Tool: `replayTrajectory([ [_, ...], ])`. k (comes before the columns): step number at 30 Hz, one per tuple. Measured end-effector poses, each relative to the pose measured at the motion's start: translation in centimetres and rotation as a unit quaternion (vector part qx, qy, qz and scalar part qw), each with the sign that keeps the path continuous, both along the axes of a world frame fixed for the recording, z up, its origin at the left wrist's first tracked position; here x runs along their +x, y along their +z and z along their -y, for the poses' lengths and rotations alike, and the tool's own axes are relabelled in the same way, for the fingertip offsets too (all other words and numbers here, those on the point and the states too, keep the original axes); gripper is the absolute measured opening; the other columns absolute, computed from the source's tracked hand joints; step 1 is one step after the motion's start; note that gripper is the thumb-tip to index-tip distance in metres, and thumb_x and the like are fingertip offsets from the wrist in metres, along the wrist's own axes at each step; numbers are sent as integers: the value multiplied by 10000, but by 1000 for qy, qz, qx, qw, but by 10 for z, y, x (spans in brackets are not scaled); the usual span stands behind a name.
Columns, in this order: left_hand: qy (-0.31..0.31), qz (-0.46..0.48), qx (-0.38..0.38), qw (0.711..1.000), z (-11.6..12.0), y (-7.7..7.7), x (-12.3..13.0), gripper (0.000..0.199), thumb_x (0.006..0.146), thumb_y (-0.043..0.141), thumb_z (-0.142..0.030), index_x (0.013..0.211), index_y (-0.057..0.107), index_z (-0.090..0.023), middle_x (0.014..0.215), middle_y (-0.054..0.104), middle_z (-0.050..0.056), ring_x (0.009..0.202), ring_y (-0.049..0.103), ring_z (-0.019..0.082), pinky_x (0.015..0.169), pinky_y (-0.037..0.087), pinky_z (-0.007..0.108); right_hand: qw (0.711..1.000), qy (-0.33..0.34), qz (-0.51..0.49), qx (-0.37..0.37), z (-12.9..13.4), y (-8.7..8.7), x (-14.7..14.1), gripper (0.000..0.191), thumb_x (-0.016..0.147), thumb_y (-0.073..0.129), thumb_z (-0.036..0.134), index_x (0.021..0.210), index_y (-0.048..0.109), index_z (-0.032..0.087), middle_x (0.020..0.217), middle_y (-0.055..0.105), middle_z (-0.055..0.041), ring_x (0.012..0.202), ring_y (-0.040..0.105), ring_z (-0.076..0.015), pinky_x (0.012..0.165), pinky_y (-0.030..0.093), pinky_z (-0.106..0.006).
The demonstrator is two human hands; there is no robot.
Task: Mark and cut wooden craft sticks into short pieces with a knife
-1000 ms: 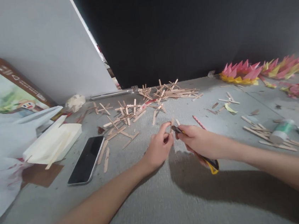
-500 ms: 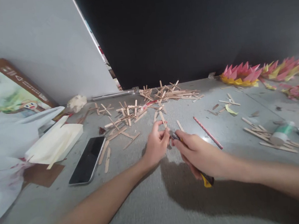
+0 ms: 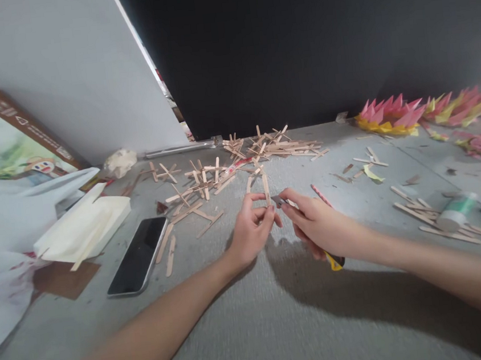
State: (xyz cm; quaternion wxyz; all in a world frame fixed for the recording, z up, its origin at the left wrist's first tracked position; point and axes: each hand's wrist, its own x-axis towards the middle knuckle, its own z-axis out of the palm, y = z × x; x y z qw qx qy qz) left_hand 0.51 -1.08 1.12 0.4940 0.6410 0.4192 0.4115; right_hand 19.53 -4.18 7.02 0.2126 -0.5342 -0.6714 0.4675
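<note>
My left hand [image 3: 252, 227] pinches a flat wooden stick [image 3: 266, 187] that stands nearly upright between thumb and fingers. My right hand [image 3: 320, 223] is wrapped round a utility knife [image 3: 335, 260]; its yellow and black end shows below the palm. The knife's front end lies close beside the stick's lower part; whether they touch is too small to tell. Behind the hands a pile of wooden sticks [image 3: 292, 147], some joined in crosses, spreads over the grey table [image 3: 239, 334].
A phone [image 3: 138, 256], a cream paper tray [image 3: 111, 216] and a white plastic bag [image 3: 9, 227] lie left. To the right are a red patterned stick [image 3: 320, 194], a green-white bottle [image 3: 458, 212], loose sticks [image 3: 416, 214] and pink-yellow paper flowers [image 3: 391, 115].
The stick in my left hand has turned more upright. My right hand, still round the knife, has shifted slightly up and right, and the knife's rear end has risen.
</note>
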Motion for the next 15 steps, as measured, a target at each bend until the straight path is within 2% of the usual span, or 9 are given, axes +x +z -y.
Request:
replayTrajectory([
  [15, -9, -27, 15, 999, 0, -6, -2, 342, 1032, 559, -509, 1203, 466, -228, 753, 732, -13, 600, 563, 130, 621, 393, 270, 1000, 4, 7, -14, -3, 1, 2, 332, 1101, 339, 466, 1248, 550, 256, 509, 531, 88, 319, 529, -96, 411, 395, -185],
])
